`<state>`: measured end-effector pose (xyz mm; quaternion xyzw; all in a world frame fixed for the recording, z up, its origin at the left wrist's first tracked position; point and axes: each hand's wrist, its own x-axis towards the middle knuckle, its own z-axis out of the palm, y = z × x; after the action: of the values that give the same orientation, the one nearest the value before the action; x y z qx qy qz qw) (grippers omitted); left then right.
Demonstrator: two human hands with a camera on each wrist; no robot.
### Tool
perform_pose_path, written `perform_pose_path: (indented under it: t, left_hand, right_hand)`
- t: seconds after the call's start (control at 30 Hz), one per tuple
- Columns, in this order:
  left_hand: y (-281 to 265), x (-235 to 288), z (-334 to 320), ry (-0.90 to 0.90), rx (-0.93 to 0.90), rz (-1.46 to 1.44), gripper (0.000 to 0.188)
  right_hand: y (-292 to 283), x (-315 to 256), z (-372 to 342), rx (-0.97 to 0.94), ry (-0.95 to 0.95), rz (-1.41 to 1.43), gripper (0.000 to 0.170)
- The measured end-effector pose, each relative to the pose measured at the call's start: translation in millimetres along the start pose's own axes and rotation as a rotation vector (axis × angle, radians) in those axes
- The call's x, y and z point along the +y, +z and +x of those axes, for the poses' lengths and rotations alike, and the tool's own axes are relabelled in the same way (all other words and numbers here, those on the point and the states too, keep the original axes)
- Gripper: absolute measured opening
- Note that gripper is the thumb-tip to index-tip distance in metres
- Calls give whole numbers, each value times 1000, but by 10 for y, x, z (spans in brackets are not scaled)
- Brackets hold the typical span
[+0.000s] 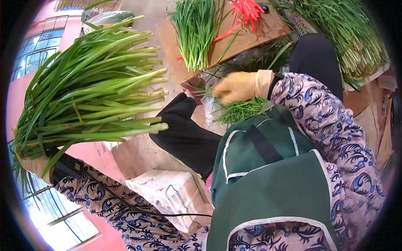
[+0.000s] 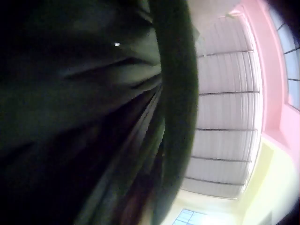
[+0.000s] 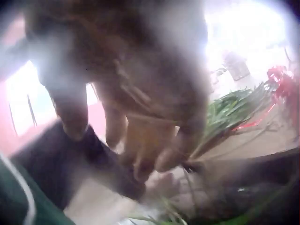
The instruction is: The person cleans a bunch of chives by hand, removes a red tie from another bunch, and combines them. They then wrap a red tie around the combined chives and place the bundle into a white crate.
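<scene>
A large bunch of long green stalks (image 1: 96, 92) lies sideways at the left of the head view, its pale cut ends facing right. My gloved left hand (image 1: 35, 163) grips its leafy end from below; leaves hide most of the fingers. In the left wrist view, dark leaves (image 2: 178, 93) fill much of the picture. My right hand (image 1: 238, 88), in a tan glove and blurred, is bent above a heap of loose green leaves (image 1: 243, 111). A few thin blades (image 1: 200, 90) stick out at its fingertips. The right wrist view shows its fingers (image 3: 140, 159) pointing down.
A smaller green bunch (image 1: 197, 37) lies on a brown board (image 1: 261, 39) beside red ties (image 1: 248, 12). More stalks (image 1: 356, 37) are piled at the upper right. Plastic (image 1: 209, 111) lies under the right hand. A white patterned bag (image 1: 169, 194) stands at the lower left of the apron (image 1: 272, 192).
</scene>
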<state>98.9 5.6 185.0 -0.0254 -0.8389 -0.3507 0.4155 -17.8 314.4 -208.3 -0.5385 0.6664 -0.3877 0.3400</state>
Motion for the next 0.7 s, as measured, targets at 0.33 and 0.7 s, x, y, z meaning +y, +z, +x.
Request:
perform_pose_path:
  t: [0.33, 0.7]
  left_hand:
    - [394, -48, -198, -68, -38, -192, 57]
    - [783, -86, -506, -186, -85, -432, 56]
  right_hand:
    - [-287, -592, 223, 560, -248, 1446, 37]
    - [-522, -699, -31, 305, -454, 1390, 38]
